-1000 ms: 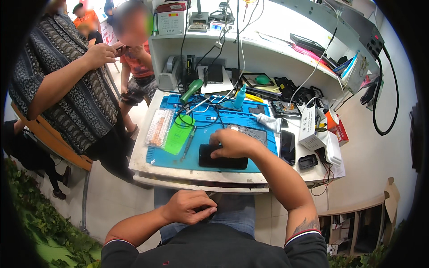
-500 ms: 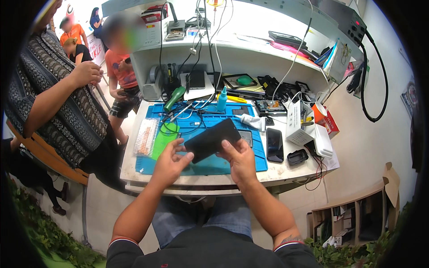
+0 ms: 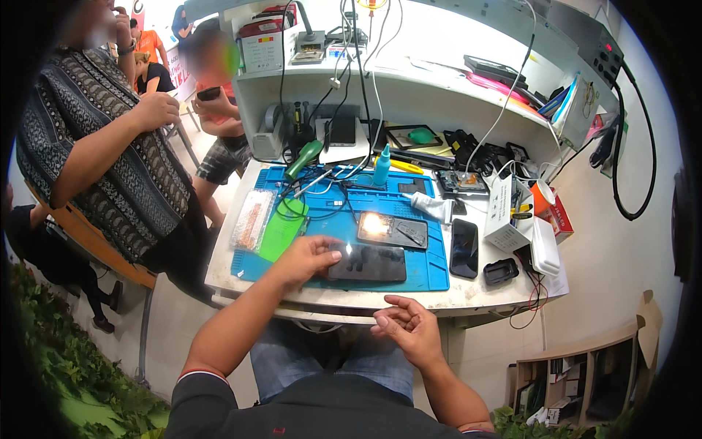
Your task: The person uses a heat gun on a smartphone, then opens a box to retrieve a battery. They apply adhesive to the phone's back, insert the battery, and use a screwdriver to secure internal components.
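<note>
My left hand (image 3: 303, 262) pinches the left end of a flat black phone screen (image 3: 367, 264), thumb on top. The screen lies level at the near side of the blue work mat (image 3: 428, 274); whether it rests fully on the mat I cannot tell. My right hand (image 3: 409, 329) is off the screen, just past the table's front edge, fingers loosely bent and apart with nothing in them. Directly beyond the screen lies a phone body (image 3: 393, 230) with a bright glare at its left end. A dark phone (image 3: 464, 249) lies to the right of the mat.
A green sheet (image 3: 281, 230) and a bubble-wrap pouch (image 3: 252, 221) lie left. A teal bottle (image 3: 382, 167), a white tube (image 3: 431, 207), a green-handled tool (image 3: 303, 159) and loose cables stand or lie farther back. A white box (image 3: 507, 219) is at right. A person (image 3: 110, 146) stands at left.
The black screen has come down from a tilted, two-handed hold to lie level by the mat's near edge. My right hand has let go and drawn back toward me. The phone body is uncovered.
</note>
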Demonstrator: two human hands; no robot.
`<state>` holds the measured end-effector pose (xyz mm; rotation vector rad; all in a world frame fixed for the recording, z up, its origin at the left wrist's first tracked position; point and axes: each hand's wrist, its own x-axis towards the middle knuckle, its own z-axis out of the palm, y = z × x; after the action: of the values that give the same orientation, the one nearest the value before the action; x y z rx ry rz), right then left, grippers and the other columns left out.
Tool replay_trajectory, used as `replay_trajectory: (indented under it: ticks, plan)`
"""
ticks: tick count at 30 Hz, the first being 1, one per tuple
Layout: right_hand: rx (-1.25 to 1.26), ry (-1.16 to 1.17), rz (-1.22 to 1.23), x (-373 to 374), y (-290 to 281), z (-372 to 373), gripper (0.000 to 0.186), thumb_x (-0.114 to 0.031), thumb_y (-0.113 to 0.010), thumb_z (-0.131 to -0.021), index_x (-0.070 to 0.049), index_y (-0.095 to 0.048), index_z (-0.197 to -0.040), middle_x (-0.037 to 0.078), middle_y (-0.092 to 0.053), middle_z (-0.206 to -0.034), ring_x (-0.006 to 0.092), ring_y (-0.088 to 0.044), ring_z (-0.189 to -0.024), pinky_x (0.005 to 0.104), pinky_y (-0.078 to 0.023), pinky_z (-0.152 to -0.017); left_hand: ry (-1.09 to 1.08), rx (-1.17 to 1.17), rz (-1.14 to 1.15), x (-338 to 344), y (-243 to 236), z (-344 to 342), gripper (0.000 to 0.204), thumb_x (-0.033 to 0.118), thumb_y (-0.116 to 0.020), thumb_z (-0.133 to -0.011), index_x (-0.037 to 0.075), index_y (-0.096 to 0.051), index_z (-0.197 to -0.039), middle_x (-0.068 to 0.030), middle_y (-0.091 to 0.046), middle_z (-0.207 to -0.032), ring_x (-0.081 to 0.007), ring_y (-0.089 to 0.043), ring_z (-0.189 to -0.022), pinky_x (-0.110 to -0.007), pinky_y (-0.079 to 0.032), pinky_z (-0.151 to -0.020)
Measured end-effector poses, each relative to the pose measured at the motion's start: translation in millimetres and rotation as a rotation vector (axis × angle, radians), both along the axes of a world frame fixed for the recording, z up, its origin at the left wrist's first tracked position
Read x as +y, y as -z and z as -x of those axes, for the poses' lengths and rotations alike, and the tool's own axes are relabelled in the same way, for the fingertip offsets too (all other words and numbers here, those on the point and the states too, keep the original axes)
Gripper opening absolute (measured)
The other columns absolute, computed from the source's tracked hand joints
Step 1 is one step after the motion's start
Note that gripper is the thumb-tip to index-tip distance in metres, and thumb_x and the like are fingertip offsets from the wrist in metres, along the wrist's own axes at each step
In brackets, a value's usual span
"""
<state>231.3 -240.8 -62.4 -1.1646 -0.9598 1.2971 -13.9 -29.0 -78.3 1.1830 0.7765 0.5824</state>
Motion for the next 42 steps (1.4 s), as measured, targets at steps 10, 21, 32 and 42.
replay_trajectory:
  ticks: [10,21,32,42]
  plan:
    - [-1.134,-0.028,-0.667,72,-31,-18,0.047,-0.018,-0.091,-0.088,0.001,-0.072,-0.127,0.017,-0.073,-0.126,0.0398,-0.067,-0.122,0.049,-0.052,-0.107,-0.017,0.537,-0.481,15,-28,-6,0.053,0.024,-0.092,-0.092,-0.003,-0.076,-0.135,-0.0106,-0.08,-0.095,-0.0212,-0.078,-0.081,-0.035,-0.062,-0.075]
    - [-1.179,-0.039,-0.662,79,1,-25,0.047,-0.014,-0.092,-0.086,0.001,-0.074,-0.126,0.02,-0.069,-0.14,0.042,-0.06,-0.138,0.055,-0.046,-0.119,-0.322,0.576,-0.792,12,-41,34,0.041,0.015,-0.09,-0.095,0.003,-0.08,-0.132,-0.0076,-0.082,-0.108,-0.0103,-0.073,-0.076,-0.029,-0.059,-0.071]
    - [-1.0,0.446,-0.682,20,33,-43,0.028,0.002,-0.083,-0.085,-0.002,-0.077,-0.112,0.018,-0.075,-0.119,0.0383,-0.071,-0.118,0.0521,-0.057,-0.106,-0.36,0.716,-0.915,83,-51,73,0.04,0.016,-0.088,-0.095,-0.001,-0.08,-0.13,-0.0088,-0.084,-0.103,-0.0139,-0.074,-0.079,-0.03,-0.06,-0.075]
    - [-1.396,0.807,-0.655,2,-75,-192,0.033,0.0,-0.078,-0.091,0.0,-0.072,-0.124,0.02,-0.074,-0.126,0.0404,-0.071,-0.111,0.0487,-0.057,-0.102,-0.345,0.482,-0.765,45,-62,57,0.017,0.0,-0.073,-0.104,-0.002,-0.077,-0.12,-0.001,-0.071,-0.094,-0.0053,-0.061,-0.073,-0.023,-0.048,-0.064]
